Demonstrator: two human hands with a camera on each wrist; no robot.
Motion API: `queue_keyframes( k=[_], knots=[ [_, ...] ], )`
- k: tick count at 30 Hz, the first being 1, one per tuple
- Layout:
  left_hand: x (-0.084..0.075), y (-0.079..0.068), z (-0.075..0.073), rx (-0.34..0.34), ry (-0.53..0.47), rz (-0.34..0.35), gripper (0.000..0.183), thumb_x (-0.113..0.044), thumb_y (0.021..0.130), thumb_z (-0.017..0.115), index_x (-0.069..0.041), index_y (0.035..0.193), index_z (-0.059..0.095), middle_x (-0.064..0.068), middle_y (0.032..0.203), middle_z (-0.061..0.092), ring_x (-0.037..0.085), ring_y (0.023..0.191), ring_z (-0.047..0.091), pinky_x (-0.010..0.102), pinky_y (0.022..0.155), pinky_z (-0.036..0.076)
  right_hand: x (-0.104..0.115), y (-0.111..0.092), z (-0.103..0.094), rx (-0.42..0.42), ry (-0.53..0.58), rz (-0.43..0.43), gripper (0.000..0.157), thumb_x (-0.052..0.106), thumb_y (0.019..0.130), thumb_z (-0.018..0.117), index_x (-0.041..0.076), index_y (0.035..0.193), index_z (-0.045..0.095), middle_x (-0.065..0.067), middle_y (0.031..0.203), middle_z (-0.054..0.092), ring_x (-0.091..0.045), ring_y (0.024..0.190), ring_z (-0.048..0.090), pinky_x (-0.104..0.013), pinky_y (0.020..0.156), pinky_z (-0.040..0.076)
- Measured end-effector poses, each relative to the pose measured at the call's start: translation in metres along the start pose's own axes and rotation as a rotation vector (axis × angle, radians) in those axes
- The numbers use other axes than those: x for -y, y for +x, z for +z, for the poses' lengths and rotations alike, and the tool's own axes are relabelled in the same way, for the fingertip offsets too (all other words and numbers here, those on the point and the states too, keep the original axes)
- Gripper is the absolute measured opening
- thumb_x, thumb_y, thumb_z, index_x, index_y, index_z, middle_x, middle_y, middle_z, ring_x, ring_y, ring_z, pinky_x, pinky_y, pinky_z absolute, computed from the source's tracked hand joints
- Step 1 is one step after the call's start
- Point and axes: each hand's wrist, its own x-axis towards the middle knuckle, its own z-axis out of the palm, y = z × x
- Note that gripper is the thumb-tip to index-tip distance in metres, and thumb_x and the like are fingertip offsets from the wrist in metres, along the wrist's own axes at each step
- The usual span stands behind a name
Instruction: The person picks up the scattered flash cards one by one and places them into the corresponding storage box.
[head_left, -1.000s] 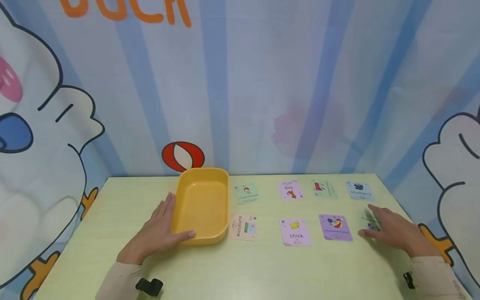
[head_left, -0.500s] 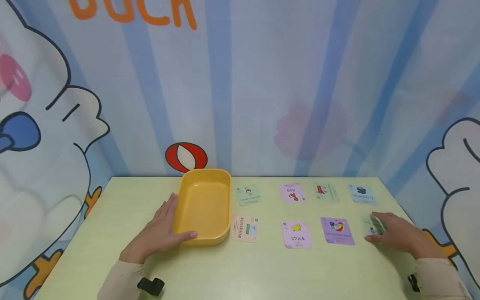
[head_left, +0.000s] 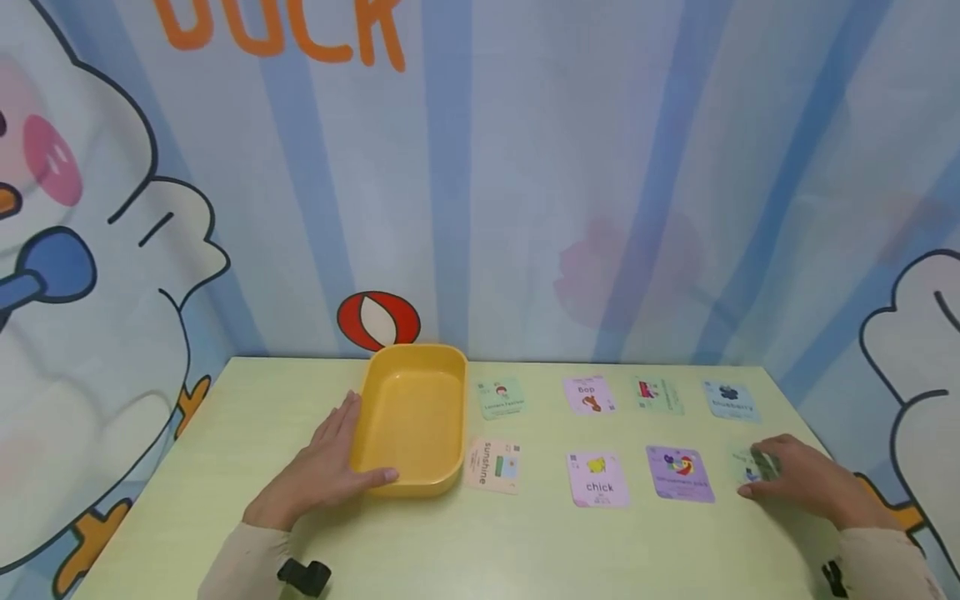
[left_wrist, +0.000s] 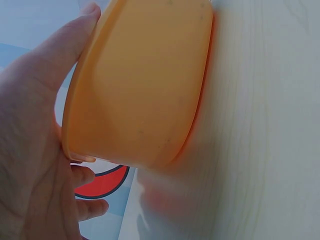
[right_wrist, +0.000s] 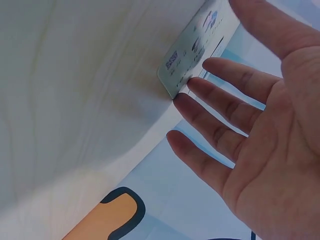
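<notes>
My left hand (head_left: 318, 467) rests against the left side of a yellow tray (head_left: 409, 491), its fingers straight along the outside and its thumb at the near rim. The left wrist view shows the tray's outer wall (left_wrist: 145, 85) close up. At the far right, my right hand (head_left: 810, 482) is over a pale green card (head_left: 747, 467) lying on the table. In the right wrist view, fairly straight fingertips reach the edge of that card (right_wrist: 192, 57), and the thumb stands apart from it. Part of the card is hidden by the hand in the head view.
Several picture cards lie in two rows right of the tray: a "sunshine" card (head_left: 492, 466), "chick" card (head_left: 598, 481), purple amusement park card (head_left: 680, 473), "blueberry" card (head_left: 731, 401) and a "bop" card (head_left: 589, 395) among them. A printed curtain (head_left: 517, 183) stands behind the table (head_left: 450, 550).
The head view has shifted slightly, so everything sits a little lower and further right. My right hand's thumb and fingers have drawn somewhat closer around the pale green card. The left hand stays at the tray.
</notes>
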Motion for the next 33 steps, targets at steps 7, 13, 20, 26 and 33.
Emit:
queue_keyframes(
  k=[7, 13, 20, 26, 33],
  knots=[
    [0.000, 0.001, 0.002, 0.003, 0.003, 0.003, 0.131, -0.078, 0.078, 0.066, -0.008, 0.163, -0.005, 0.016, 0.171, -0.002, 0.047, 0.154, 0.007, 0.074, 0.114, 0.020, -0.003, -0.001, 0.001, 0.001, 0.037, 0.004, 0.092, 0.057, 0.076, 0.083, -0.015, 0.127, 0.058, -0.047, 0.130, 0.044, -0.062, 0.116, 0.047, -0.066, 0.089, 0.048],
    [0.000, 0.001, 0.002, 0.002, -0.005, 0.007, 0.131, -0.077, 0.078, 0.067, -0.008, 0.163, -0.004, 0.015, 0.171, -0.003, 0.046, 0.154, 0.005, 0.073, 0.116, 0.018, -0.010, 0.003, 0.002, -0.017, 0.056, 0.017, 0.096, 0.060, 0.071, 0.085, -0.015, 0.126, 0.058, -0.046, 0.128, 0.044, -0.060, 0.113, 0.049, -0.065, 0.087, 0.049],
    [-0.001, 0.000, 0.000, 0.001, -0.003, 0.005, 0.130, -0.077, 0.079, 0.066, -0.007, 0.163, -0.004, 0.015, 0.171, -0.003, 0.046, 0.154, 0.006, 0.073, 0.116, 0.018, -0.015, 0.005, 0.002, -0.016, 0.075, 0.016, 0.091, 0.053, 0.071, 0.087, -0.013, 0.125, 0.058, -0.038, 0.119, 0.052, -0.052, 0.106, 0.055, -0.060, 0.084, 0.051],
    [-0.001, -0.001, 0.000, -0.005, -0.007, 0.001, 0.130, -0.077, 0.078, 0.067, -0.008, 0.163, -0.005, 0.016, 0.171, -0.002, 0.047, 0.154, 0.007, 0.073, 0.115, 0.020, -0.014, 0.008, -0.002, -0.004, 0.097, 0.018, 0.089, 0.051, 0.069, 0.089, -0.011, 0.123, 0.057, -0.028, 0.111, 0.056, -0.044, 0.101, 0.058, -0.057, 0.082, 0.051],
    [0.000, -0.002, 0.000, -0.002, -0.012, 0.003, 0.130, -0.077, 0.078, 0.067, -0.007, 0.163, -0.003, 0.016, 0.171, -0.002, 0.047, 0.154, 0.007, 0.072, 0.116, 0.019, -0.018, 0.012, -0.002, 0.027, 0.099, 0.028, 0.088, 0.047, 0.067, 0.090, -0.012, 0.123, 0.057, -0.028, 0.112, 0.056, -0.045, 0.103, 0.057, -0.058, 0.085, 0.050]
  ],
)
